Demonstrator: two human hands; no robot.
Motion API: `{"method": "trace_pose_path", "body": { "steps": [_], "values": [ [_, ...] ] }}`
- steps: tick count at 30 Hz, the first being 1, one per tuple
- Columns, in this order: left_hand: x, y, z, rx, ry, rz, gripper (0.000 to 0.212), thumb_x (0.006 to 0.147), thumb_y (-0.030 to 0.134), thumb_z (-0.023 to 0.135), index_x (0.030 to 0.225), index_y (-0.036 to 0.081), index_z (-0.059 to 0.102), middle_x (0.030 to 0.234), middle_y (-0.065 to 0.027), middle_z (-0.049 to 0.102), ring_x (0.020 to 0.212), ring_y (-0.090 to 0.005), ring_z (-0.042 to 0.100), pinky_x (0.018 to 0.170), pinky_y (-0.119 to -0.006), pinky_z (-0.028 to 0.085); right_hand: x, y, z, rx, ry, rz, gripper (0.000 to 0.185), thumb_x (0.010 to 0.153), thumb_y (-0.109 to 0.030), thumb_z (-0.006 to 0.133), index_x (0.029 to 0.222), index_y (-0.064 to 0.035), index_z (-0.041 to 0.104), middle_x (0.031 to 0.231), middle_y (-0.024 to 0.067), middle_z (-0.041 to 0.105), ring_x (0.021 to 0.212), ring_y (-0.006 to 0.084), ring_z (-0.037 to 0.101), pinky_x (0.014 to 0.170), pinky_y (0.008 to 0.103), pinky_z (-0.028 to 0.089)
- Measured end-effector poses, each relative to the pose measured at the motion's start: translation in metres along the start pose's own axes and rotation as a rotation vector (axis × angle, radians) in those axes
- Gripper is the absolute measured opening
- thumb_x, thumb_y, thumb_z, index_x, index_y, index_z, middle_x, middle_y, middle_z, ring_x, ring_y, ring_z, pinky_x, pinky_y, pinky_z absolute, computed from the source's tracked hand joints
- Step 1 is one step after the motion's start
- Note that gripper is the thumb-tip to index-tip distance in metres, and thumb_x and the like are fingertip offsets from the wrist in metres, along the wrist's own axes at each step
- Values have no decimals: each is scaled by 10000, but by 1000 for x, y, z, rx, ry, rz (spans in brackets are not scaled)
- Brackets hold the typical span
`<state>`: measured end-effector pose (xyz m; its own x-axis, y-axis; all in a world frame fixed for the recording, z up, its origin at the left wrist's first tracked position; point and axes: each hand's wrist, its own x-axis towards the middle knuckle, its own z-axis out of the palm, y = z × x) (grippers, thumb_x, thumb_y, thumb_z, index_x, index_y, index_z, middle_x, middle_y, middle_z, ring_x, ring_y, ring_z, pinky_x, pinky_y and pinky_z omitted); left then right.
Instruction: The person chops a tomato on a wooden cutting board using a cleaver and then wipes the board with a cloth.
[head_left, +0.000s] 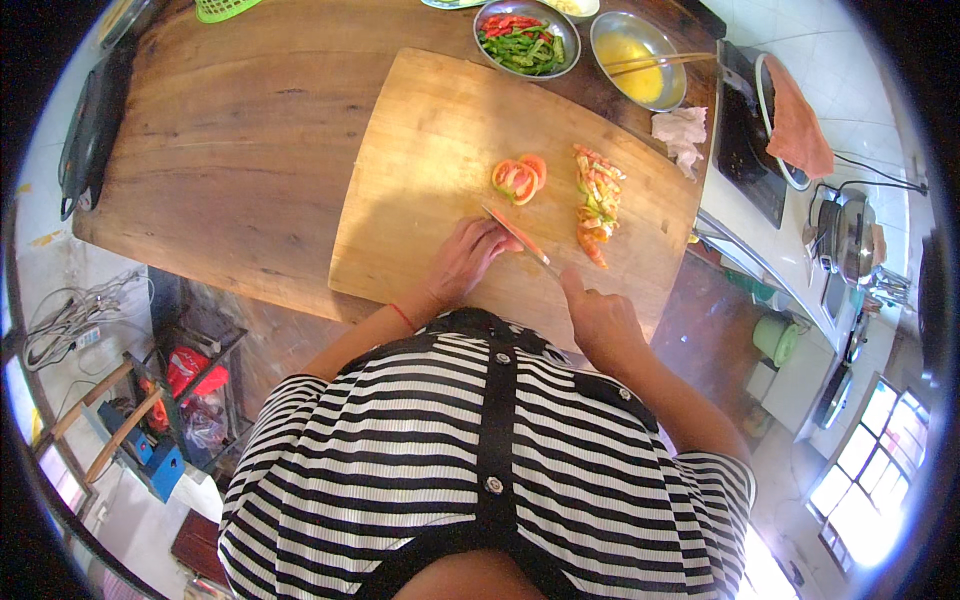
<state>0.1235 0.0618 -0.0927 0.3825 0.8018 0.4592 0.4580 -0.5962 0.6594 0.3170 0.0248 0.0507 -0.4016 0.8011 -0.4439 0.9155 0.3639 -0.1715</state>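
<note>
My right hand (609, 322) grips the handle of a kitchen knife (553, 268), its blade slanting up and left over the wooden cutting board (420, 142). A red strip of tomato (521, 230) shows along the blade. My left hand (466, 255) is bunched close beside the blade, its fingertips against the tomato; its fingers partly hide what they hold. Just beyond the knife tip lie overlapping tomato slices (515, 182) with red flesh. To their right, a row of chopped tomato pieces (598, 199) runs along the board.
Behind the board stand a metal bowl of cut red and green peppers (523, 49) and a metal bowl of beaten egg (637, 71) with chopsticks (664, 61) across it. A crumpled tissue (681, 135) lies at the right, near a black cooktop (750, 165). A green basket (225, 7) sits far left.
</note>
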Motion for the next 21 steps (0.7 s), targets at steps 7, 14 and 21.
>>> {"method": "trace_pose_path", "body": {
  "steps": [7, 14, 21],
  "values": [
    [-11, -10, 4, 31, -85, 9, 294, 686, 65, 682, 963, 70, 582, 979, -92, 535, 949, -289, 513, 818, -383, 451, 38, -3, 32, 123, 14, 11, 291, 773, -28, 458, 1057, -33, 394, 664, 163, 598, 594, 327, 612, 502, 433, 471],
    [-9, -10, -3, 107, -126, -6, 259, 704, 95, 666, 951, 72, 592, 999, -88, 537, 978, -285, 507, 846, -367, 442, 39, 5, 55, 143, 40, 14, 346, 762, -25, 473, 1097, -44, 391, 739, 180, 607, 685, 343, 611, 539, 435, 471],
    [-6, -12, 7, 95, -97, 40, 269, 701, 88, 671, 951, 52, 578, 988, -97, 533, 946, -291, 509, 815, -370, 450, 51, 22, 80, 174, 52, 102, 323, 787, -75, 473, 1101, -71, 396, 667, 156, 595, 617, 335, 606, 515, 437, 467]
  ]
}}
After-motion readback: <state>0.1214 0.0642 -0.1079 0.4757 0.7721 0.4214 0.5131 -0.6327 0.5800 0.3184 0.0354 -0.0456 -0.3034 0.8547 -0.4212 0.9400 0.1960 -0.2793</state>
